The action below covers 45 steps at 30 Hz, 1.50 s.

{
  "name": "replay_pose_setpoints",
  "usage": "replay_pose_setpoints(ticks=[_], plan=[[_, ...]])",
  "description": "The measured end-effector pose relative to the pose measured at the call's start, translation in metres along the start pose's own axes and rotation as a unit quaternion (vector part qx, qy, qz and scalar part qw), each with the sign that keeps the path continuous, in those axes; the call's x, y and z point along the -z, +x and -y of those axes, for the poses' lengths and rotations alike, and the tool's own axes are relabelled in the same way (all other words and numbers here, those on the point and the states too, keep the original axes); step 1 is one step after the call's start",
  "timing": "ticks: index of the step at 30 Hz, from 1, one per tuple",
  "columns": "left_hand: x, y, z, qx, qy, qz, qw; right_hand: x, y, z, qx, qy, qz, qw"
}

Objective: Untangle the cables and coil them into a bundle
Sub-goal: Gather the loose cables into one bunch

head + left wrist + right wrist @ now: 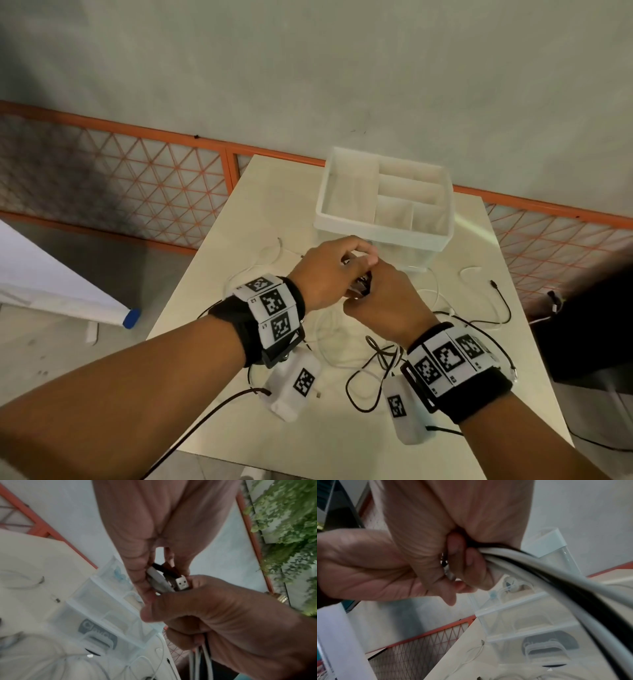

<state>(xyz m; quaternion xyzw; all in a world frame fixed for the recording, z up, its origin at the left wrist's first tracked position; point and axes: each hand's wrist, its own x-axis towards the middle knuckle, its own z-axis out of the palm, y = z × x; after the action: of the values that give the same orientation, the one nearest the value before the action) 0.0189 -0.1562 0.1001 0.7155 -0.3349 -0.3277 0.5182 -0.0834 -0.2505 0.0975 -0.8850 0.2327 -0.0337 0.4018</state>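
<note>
Above the white table (pixel 274 192), both hands meet over a tangle of thin white and black cables (pixel 380 356). My left hand (pixel 359 260) pinches the plug ends: a white plug (pixel 157 578) and a black one with a metal USB tip (pixel 181 584). My right hand (pixel 376 291) is curled in a fist round the same cables just below the plugs. A white cable (pixel 556 574) and a black cable (pixel 573 588) run out of the fist and down. More white loops (pixel 329 342) and a black cable end (pixel 503 305) lie loose on the table.
A clear plastic organiser box (pixel 380 222) with several compartments stands just behind the hands. An orange mesh fence (pixel 137 185) runs behind the table. White tagged sensor boxes (pixel 298 387) hang under both wrists. A dark object (pixel 589 325) stands off the table's right edge.
</note>
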Motion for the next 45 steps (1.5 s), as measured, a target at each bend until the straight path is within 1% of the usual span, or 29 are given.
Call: replay_pose_setpoints(ticks=[1, 3, 4, 6, 8, 9, 10, 11, 12, 13, 14, 15, 16, 17, 18, 19, 20, 23, 27, 28, 29, 30, 32, 33, 35, 37, 40, 43, 45], plan=[[0.003, 0.0, 0.002, 0.001, 0.0, 0.004, 1.0, 0.001, 0.001, -0.003, -0.028, 0.007, -0.003, 1.0], [0.008, -0.002, 0.005, -0.004, 0.019, 0.049, 0.999, 0.003, 0.003, -0.009, -0.057, 0.012, 0.0, 0.998], [0.009, -0.004, 0.005, -0.008, 0.032, 0.068, 0.997, 0.003, 0.005, -0.01, -0.057, 0.014, 0.004, 0.998], [0.009, -0.005, 0.006, -0.02, 0.047, 0.069, 0.996, 0.001, 0.008, -0.013, -0.05, 0.037, 0.025, 0.998], [0.009, -0.002, 0.009, -0.019, 0.045, 0.028, 0.998, -0.002, 0.011, -0.018, -0.059, 0.081, 0.056, 0.993], [0.011, 0.0, 0.011, -0.006, 0.025, -0.005, 1.0, -0.002, 0.012, -0.022, -0.073, 0.083, 0.071, 0.991], [0.015, 0.002, 0.014, 0.018, -0.019, -0.039, 0.999, -0.002, 0.012, -0.026, -0.094, 0.077, 0.076, 0.99], [0.02, 0.005, 0.017, 0.045, -0.08, -0.062, 0.994, -0.001, 0.012, -0.033, -0.12, 0.066, 0.066, 0.988], [0.027, 0.007, 0.023, 0.076, -0.126, -0.072, 0.987, 0.001, 0.012, -0.041, -0.151, 0.071, 0.031, 0.986], [0.033, 0.008, 0.033, 0.114, -0.129, -0.074, 0.982, 0.003, 0.013, -0.047, -0.182, 0.093, -0.019, 0.979], [0.039, 0.008, 0.045, 0.156, -0.086, -0.073, 0.981, 0.007, 0.014, -0.053, -0.208, 0.12, -0.071, 0.968], [0.043, 0.007, 0.059, 0.196, -0.009, -0.069, 0.978, 0.01, 0.015, -0.059, -0.222, 0.139, -0.105, 0.959], [0.047, 0.005, 0.073, 0.226, 0.095, -0.059, 0.968, 0.014, 0.015, -0.063, -0.232, 0.144, -0.113, 0.955], [0.049, 0.002, 0.088, 0.244, 0.202, -0.043, 0.947, 0.016, 0.016, -0.067, -0.242, 0.137, -0.103, 0.955], [0.048, -0.001, 0.1, 0.255, 0.284, -0.024, 0.924, 0.017, 0.016, -0.069, -0.247, 0.127, -0.084, 0.957], [0.046, -0.004, 0.112, 0.263, 0.335, -0.003, 0.905, 0.017, 0.015, -0.07, -0.249, 0.12, -0.066, 0.959], [0.042, -0.007, 0.122, 0.269, 0.355, 0.015, 0.895, 0.017, 0.014, -0.07, -0.249, 0.123, -0.05, 0.959], [0.024, -0.012, 0.146, 0.287, 0.362, 0.034, 0.886, 0.011, 0.011, -0.069, -0.231, 0.14, -0.012, 0.963], [0.013, -0.01, 0.156, 0.306, 0.385, 0.044, 0.869, 0.003, 0.007, -0.066, -0.212, 0.133, 0.0, 0.968], [0.014, -0.008, 0.152, 0.305, 0.38, 0.045, 0.872, 0.004, 0.006, -0.065, -0.208, 0.132, -0.003, 0.969], [0.018, -0.006, 0.145, 0.299, 0.358, 0.043, 0.883, 0.004, 0.006, -0.065, -0.204, 0.13, -0.007, 0.97], [0.022, -0.005, 0.137, 0.289, 0.314, 0.033, 0.904, 0.004, 0.005, -0.064, -0.201, 0.128, -0.01, 0.971], [0.034, -0.003, 0.116, 0.262, 0.174, -0.006, 0.949, 0.005, 0.004, -0.06, -0.191, 0.125, -0.017, 0.973], [0.039, -0.003, 0.103, 0.245, 0.113, -0.025, 0.963, 0.005, 0.003, -0.057, -0.186, 0.127, -0.022, 0.974], [0.046, -0.005, 0.077, 0.202, 0.025, -0.04, 0.978, 0.004, 0.003, -0.05, -0.174, 0.141, -0.031, 0.974], [0.047, -0.01, 0.052, 0.148, -0.027, -0.024, 0.988, 0.003, 0.004, -0.037, -0.155, 0.168, -0.031, 0.973], [0.04, -0.017, 0.029, 0.083, -0.035, 0.019, 0.996, -0.002, 0.008, -0.017, -0.117, 0.232, -0.03, 0.965], [0.031, -0.022, 0.025, 0.062, 0.01, 0.06, 0.996, -0.005, 0.012, -0.002, -0.081, 0.273, -0.009, 0.959], [0.028, -0.024, 0.026, 0.058, 0.03, 0.059, 0.996, -0.006, 0.011, 0.001, -0.06, 0.293, 0.014, 0.954]])
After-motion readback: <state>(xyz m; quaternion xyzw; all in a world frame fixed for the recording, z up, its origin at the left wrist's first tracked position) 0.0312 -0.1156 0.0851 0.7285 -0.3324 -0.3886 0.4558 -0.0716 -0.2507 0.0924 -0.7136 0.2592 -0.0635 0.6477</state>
